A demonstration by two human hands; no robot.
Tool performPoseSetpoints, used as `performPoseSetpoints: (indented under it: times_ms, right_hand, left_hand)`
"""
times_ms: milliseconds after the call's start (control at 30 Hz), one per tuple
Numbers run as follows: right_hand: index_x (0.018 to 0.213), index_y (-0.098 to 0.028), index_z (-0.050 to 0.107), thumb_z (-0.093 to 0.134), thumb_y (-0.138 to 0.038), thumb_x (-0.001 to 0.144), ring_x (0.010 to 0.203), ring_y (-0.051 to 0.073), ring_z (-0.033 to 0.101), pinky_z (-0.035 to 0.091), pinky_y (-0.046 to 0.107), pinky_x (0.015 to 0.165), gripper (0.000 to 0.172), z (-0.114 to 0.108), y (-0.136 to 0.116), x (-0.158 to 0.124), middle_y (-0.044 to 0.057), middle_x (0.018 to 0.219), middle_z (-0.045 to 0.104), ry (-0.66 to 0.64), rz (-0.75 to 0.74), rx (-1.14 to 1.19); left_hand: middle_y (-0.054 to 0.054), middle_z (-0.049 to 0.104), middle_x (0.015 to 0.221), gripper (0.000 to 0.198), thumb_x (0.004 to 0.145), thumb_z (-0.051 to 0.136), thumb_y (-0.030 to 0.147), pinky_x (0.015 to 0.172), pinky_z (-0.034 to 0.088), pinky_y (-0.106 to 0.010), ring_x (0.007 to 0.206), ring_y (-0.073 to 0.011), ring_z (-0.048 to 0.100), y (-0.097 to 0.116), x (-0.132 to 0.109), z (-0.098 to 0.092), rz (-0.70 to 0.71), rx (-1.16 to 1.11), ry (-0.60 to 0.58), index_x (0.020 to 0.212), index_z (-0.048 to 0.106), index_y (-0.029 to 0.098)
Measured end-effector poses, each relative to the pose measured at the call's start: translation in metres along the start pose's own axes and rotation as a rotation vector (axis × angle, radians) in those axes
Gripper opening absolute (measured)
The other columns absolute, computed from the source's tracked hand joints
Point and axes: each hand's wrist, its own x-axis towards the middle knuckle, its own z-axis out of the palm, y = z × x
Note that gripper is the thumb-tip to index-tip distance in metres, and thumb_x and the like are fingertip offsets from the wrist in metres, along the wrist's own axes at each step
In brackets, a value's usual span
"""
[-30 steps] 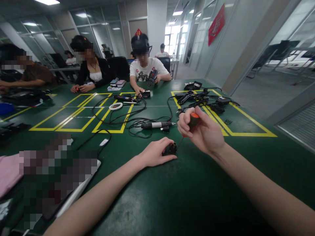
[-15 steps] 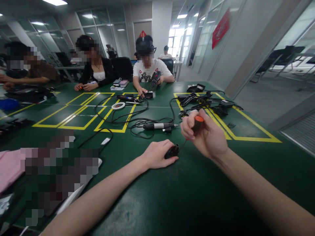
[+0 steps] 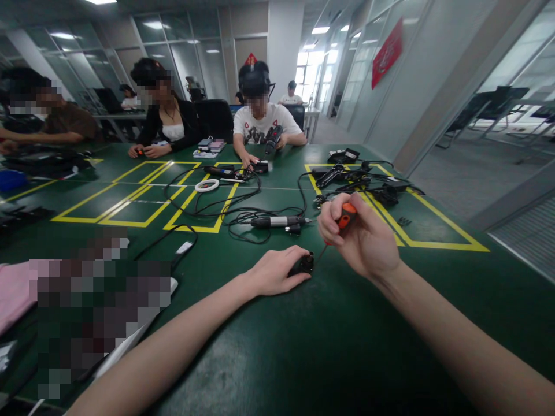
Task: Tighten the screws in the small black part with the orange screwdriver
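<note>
My left hand [image 3: 281, 270] rests on the green table, its fingers and thumb closed round a small black part [image 3: 307, 263] with a round opening on top. The fingers cover much of that part, so its full shape is hidden. A screwdriver [image 3: 347, 216] with an orange and black handle is gripped in my right hand [image 3: 368, 237]. Its thin shaft slants down to the left, and the tip ends at or very near the right side of the black part; contact cannot be made out.
Just beyond my hands lies a grey and black pen-shaped electric tool [image 3: 277, 222] with looped black cable. Black cabled devices [image 3: 347, 176] crowd the yellow-taped area at right, near some small dark screws [image 3: 404, 222]. A white tape roll [image 3: 207, 185] lies farther left. A co-worker [image 3: 269, 121] sits opposite, holding a drill.
The screwdriver handle has turned within my right hand, so more orange shows now. My left hand keeps its hold on the black part, and the whole view has shifted slightly.
</note>
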Motion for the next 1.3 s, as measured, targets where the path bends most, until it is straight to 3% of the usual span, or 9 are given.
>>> performPoseSetpoints:
  times_ms: [167,333,433,567,733,833,967,1100,1300]
  right_hand:
    - [0.064,-0.021,0.052,0.063,-0.059,0.094,0.043,0.009,0.020,0.017,0.024,0.043,0.050,-0.0013,-0.0018,-0.0020,-0.007,0.050,0.030,-0.078,0.044,0.037]
    - [0.077,-0.025,0.051,0.070,-0.062,0.088,0.041,0.008,0.015,0.016,0.023,0.042,0.043,-0.0022,0.0003,-0.0050,-0.010,0.048,0.031,-0.066,0.001,0.066]
    - [0.077,-0.025,0.050,0.074,-0.050,0.088,0.042,0.008,0.019,0.015,0.022,0.043,0.037,-0.0016,0.0017,-0.0040,-0.010,0.051,0.038,-0.042,-0.025,0.074]
    - [0.074,-0.022,0.055,0.073,-0.052,0.089,0.044,0.007,0.032,0.023,0.023,0.044,0.038,0.0007,0.0011,-0.0008,-0.005,0.060,0.050,-0.026,-0.036,0.049]
    - [0.064,-0.021,0.051,0.066,-0.060,0.093,0.044,0.008,0.027,0.021,0.024,0.042,0.051,0.0030,0.0000,-0.0007,-0.006,0.053,0.036,-0.035,0.029,0.034]
    - [0.068,-0.022,0.052,0.065,-0.063,0.091,0.043,0.008,0.020,0.016,0.023,0.041,0.049,0.0018,0.0011,-0.0027,-0.008,0.051,0.031,-0.062,0.020,0.066]
    - [0.079,-0.024,0.051,0.071,-0.052,0.089,0.043,0.007,0.020,0.018,0.021,0.043,0.036,-0.0015,0.0023,-0.0038,-0.010,0.052,0.035,-0.061,-0.001,0.072]
    - [0.080,-0.024,0.050,0.073,-0.048,0.089,0.043,0.008,0.026,0.020,0.021,0.044,0.034,-0.0029,0.0022,-0.0024,-0.008,0.054,0.041,-0.040,-0.026,0.043]
    - [0.074,-0.022,0.057,0.074,-0.051,0.088,0.047,0.009,0.038,0.029,0.024,0.047,0.036,0.0018,0.0001,0.0000,-0.005,0.059,0.049,-0.023,-0.033,0.009]
  left_hand:
    - [-0.005,0.068,0.104,0.038,0.097,0.061,0.044,0.077,0.050,-0.030,0.085,-0.0193,0.067,0.0006,0.0004,-0.0024,-0.012,-0.037,-0.006,0.126,0.052,0.021]
    - [-0.005,0.067,0.105,0.036,0.097,0.061,0.042,0.075,0.049,-0.030,0.085,-0.0189,0.066,0.0010,0.0007,-0.0039,-0.012,-0.041,-0.020,0.125,0.052,0.020]
    - [-0.006,0.067,0.110,0.037,0.097,0.060,0.044,0.077,0.050,-0.030,0.090,-0.0203,0.067,0.0000,0.0008,-0.0033,-0.013,-0.011,-0.014,0.125,0.052,0.021]
    - [-0.007,0.066,0.112,0.039,0.097,0.061,0.045,0.078,0.050,-0.031,0.091,-0.0214,0.068,-0.0016,0.0006,-0.0013,-0.020,0.024,-0.010,0.125,0.052,0.020]
    - [-0.007,0.066,0.111,0.038,0.097,0.060,0.045,0.079,0.051,-0.032,0.091,-0.0213,0.068,-0.0024,0.0002,-0.0007,-0.018,0.011,-0.002,0.125,0.052,0.020]
    - [-0.007,0.067,0.111,0.038,0.097,0.061,0.045,0.079,0.051,-0.032,0.092,-0.0217,0.068,-0.0022,0.0005,-0.0014,-0.017,0.002,0.000,0.124,0.053,0.020]
    - [-0.003,0.068,0.100,0.038,0.092,0.066,0.044,0.078,0.052,-0.030,0.085,-0.0190,0.068,-0.0016,0.0009,-0.0017,-0.054,-0.057,0.032,0.121,0.056,0.021]
    - [0.001,0.066,0.086,0.038,0.090,0.069,0.043,0.076,0.051,-0.028,0.080,-0.0175,0.067,-0.0017,0.0008,-0.0017,-0.086,-0.108,0.041,0.119,0.058,0.021]
    - [-0.005,0.071,0.104,0.038,0.094,0.063,0.044,0.078,0.051,-0.031,0.086,-0.0203,0.069,-0.0021,0.0016,-0.0019,-0.054,-0.040,-0.004,0.123,0.055,0.021]
